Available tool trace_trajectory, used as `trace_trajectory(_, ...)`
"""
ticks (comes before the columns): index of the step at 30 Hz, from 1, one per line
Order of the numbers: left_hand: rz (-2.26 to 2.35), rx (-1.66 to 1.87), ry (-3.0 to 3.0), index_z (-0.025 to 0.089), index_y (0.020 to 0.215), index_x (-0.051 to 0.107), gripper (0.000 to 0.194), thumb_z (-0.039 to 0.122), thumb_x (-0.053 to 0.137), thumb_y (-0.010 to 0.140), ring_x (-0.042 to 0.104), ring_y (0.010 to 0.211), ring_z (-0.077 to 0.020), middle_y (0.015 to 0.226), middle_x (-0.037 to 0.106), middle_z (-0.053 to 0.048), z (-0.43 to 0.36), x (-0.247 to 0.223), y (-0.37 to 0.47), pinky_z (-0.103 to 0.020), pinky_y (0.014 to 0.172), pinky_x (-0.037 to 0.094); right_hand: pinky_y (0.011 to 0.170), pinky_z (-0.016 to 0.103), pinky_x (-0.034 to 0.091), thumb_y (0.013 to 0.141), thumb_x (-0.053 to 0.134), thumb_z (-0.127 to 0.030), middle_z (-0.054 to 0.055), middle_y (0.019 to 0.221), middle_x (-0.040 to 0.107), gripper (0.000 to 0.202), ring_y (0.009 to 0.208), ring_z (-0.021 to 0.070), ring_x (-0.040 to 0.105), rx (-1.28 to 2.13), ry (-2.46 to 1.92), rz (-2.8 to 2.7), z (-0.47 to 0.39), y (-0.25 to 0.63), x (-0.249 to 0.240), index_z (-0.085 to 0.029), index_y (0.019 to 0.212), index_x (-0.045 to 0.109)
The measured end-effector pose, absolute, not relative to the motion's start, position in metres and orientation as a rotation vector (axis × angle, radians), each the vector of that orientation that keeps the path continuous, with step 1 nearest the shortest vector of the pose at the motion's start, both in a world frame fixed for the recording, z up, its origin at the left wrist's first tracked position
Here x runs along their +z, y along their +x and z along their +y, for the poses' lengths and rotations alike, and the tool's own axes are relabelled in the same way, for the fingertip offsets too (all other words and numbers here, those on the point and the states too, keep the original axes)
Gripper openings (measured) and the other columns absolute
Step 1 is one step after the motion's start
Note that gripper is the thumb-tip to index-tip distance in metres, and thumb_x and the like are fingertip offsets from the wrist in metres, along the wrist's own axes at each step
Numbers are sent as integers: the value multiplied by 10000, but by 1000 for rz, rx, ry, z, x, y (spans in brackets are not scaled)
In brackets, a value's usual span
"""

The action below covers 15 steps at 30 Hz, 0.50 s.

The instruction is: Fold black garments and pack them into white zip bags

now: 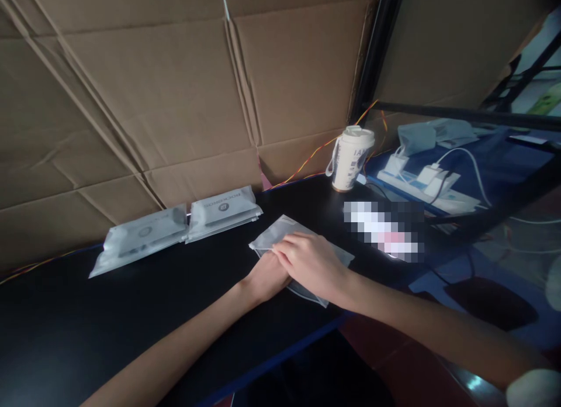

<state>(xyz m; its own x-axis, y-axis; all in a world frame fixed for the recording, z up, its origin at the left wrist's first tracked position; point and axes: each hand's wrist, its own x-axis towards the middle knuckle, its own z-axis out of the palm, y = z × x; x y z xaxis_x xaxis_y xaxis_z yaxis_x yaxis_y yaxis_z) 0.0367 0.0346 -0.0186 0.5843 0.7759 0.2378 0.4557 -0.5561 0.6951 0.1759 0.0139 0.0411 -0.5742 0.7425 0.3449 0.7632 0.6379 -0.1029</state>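
Note:
A frosted plastic zip bag (pixel 280 228) lies on the black table under both my hands, with something dark showing through its lower part. My left hand (pixel 268 276) rests at the bag's near left side. Its fingers are hidden beneath the right hand, so I cannot see whether they are inside the bag or on top. Crossing over it, my right hand (pixel 313 264) has its fingers drawn together at the bag's zip edge, closed on the plastic there.
Two packed frosted bags (pixel 144 234) (pixel 223 214) lie by the cardboard wall (pixel 175 103). A lidded paper cup (pixel 350 158) stands at the back right, near a blurred-out patch (pixel 383 231). Farther right are a power strip (pixel 438 190) with plugs and cables, and a black metal frame.

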Motion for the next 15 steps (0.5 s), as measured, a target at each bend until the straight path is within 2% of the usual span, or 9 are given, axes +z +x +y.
trace_trajectory(3, 917, 685, 2389, 184, 936, 666, 180, 267, 514, 885, 570, 1093, -288, 1061, 656, -92, 20, -4, 22, -446, 984, 443, 510, 298, 357, 866, 510, -105, 48, 785, 699, 179, 714, 195, 639, -116, -1323, -2458, 17, 181, 47, -176, 780, 650)
trace_trajectory(5, 1052, 774, 2419, 209, 1033, 629, 207, 295, 484, 913, 566, 1101, -249, 1125, 631, -87, 12, 2, 7, -416, 970, 462, 482, 286, 311, 863, 518, -115, 38, 756, 694, 174, 672, 176, 635, -140, -1369, -2424, 19, 182, 50, -174, 759, 644)
trace_trajectory(8, 1447, 924, 1991, 204, 1072, 581, 289, 423, 500, 901, 630, 938, -216, 1036, 641, -81, 13, 8, -10, -343, 767, 558, 456, 283, 256, 863, 510, -113, 35, 691, 680, 203, 619, 162, 623, -169, -1433, -2365, 20, 177, 53, -171, 715, 637)
trace_trajectory(10, 1472, 879, 1568, 167, 1045, 577, 402, 521, 499, 872, 651, 862, -217, 993, 647, -92, 24, 11, -14, -322, 655, 573, 454, 282, 249, 853, 519, -107, 37, 676, 679, 203, 609, 161, 622, -153, -1444, -2358, 18, 170, 55, -168, 702, 640)
trace_trajectory(13, 1272, 815, 1266, 122, 922, 603, 436, 545, 546, 831, 656, 768, -187, 880, 661, -81, 44, 13, -11, -309, 645, 568, 467, 277, 272, 857, 545, -142, 42, 696, 695, 179, 624, 165, 630, -61, -1397, -2411, 15, 162, 60, -166, 723, 662)
trace_trajectory(15, 1208, 833, 1248, 116, 832, 609, 395, 508, 615, 794, 644, 703, -159, 754, 649, -44, 55, 11, -7, -288, 655, 555, 479, 275, 298, 888, 552, -256, 36, 664, 693, 229, 607, 164, 627, 79, -1349, -2465, 18, 161, 63, -172, 716, 678)
